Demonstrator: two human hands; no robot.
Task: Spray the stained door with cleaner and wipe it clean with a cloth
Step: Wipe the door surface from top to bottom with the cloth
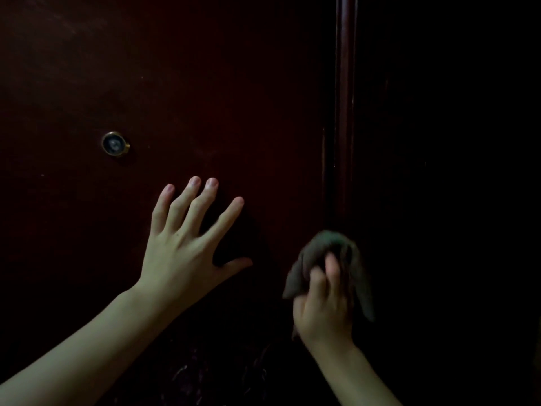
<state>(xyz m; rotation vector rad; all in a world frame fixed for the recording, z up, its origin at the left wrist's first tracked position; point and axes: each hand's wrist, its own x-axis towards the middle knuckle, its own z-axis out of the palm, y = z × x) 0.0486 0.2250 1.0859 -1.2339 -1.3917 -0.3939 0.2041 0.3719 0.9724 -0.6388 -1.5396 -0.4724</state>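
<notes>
We press our left hand (187, 253) flat, fingers spread, on the dark red door (205, 98) while our right hand (325, 306) grips the bunched cloth (325, 244) nearer its right edge, just below the upright moulding (345, 112)

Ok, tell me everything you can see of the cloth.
The cloth is dull grey-green, soft and bunched. The right hand grips it in curled fingers, with folds drooping on both sides, the longer on the right. It is blurred and sits low beside the door edge. Whether it touches the door cannot be told.
</notes>
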